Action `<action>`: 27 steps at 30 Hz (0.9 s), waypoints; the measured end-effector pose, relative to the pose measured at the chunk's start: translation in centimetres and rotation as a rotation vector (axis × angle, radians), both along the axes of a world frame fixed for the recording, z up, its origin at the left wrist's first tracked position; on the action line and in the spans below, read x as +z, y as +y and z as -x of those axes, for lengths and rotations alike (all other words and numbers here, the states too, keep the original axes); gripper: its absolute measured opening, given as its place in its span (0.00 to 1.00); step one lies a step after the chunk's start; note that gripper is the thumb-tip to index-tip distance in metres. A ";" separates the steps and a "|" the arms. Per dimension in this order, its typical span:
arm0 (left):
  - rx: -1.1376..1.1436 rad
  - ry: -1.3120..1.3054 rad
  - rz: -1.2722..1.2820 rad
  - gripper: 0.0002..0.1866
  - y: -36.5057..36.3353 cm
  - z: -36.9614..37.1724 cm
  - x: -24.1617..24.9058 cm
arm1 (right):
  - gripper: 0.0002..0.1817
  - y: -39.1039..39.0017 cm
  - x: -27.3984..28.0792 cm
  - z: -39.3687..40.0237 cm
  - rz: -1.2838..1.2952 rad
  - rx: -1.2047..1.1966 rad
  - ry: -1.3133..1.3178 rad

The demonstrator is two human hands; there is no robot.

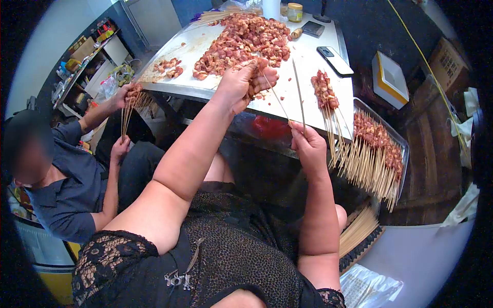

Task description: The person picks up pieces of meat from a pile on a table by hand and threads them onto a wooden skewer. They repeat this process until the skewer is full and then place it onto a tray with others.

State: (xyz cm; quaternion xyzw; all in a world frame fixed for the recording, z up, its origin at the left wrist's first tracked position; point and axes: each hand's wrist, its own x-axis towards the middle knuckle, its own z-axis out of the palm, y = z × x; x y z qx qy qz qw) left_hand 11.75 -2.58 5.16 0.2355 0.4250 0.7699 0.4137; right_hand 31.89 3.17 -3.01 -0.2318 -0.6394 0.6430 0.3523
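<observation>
My left hand (239, 87) is at the table's front edge, its fingers curled around raw meat pieces that mostly hide behind them. To the right and lower, my right hand (309, 149) pinches two thin wooden skewers. One skewer (277, 99) slants up to the meat in my left hand; the other skewer (299, 92) points up with a bare tip. Behind my left hand, a large heap of raw meat chunks (246, 38) covers the table's middle. Several loaded meat skewers (324, 92) lie on the table to the right of my hands.
A metal tray (406, 154) beside the white table (205, 91) holds many meat skewers. Bare skewers (359, 231) stand in a box below. A phone (335, 60) and a jar (295, 13) sit on the table. At left, a seated person (72, 164) holds skewers in both hands.
</observation>
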 end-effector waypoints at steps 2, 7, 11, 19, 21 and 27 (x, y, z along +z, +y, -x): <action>0.012 0.010 0.006 0.14 0.0 -0.2 0.2 | 0.10 0.0 -0.3 0.1 -0.015 -0.013 -0.011; 0.055 0.033 -0.001 0.12 0.6 -1.3 0.0 | 0.11 -0.5 -0.9 0.6 0.088 0.060 0.083; 0.048 0.011 -0.023 0.13 0.8 -1.9 -0.8 | 0.11 -0.8 -1.0 0.8 0.143 0.065 0.101; 0.027 0.201 -0.081 0.11 1.4 -1.9 -1.0 | 0.11 -0.8 -0.8 0.6 0.103 0.033 0.105; 0.068 0.236 -0.086 0.11 1.5 -2.0 -1.0 | 0.11 -0.9 -0.7 0.7 0.096 0.026 0.117; 0.151 0.291 -0.134 0.13 1.8 -2.1 -1.0 | 0.12 -1.0 -0.6 0.7 0.054 0.008 0.126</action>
